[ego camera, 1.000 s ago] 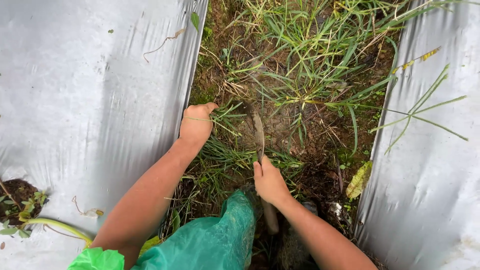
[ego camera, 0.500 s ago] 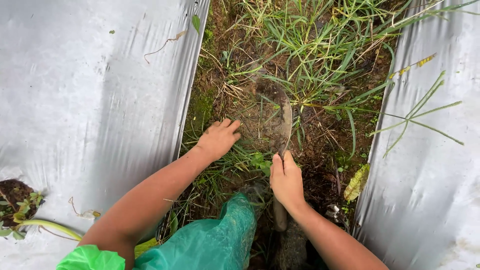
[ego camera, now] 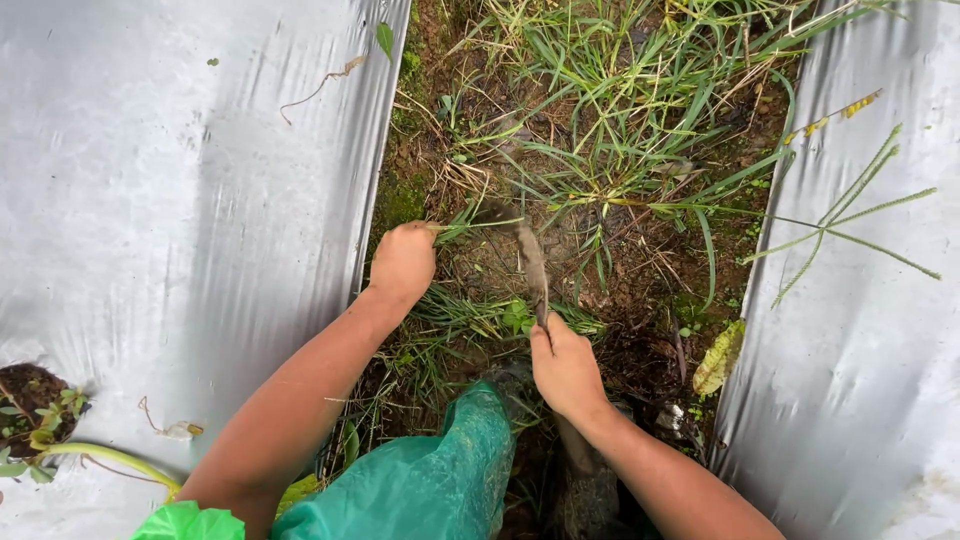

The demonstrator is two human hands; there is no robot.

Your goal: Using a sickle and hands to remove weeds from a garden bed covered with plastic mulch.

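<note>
Left hand mid-frame, grip fisted round a tuft of grass; right hand lower centre, grip tight on a curved blade reaching up to the tuft's base; weedy soil strip between silver plastic sheets; green sleeve at bottom.
</note>
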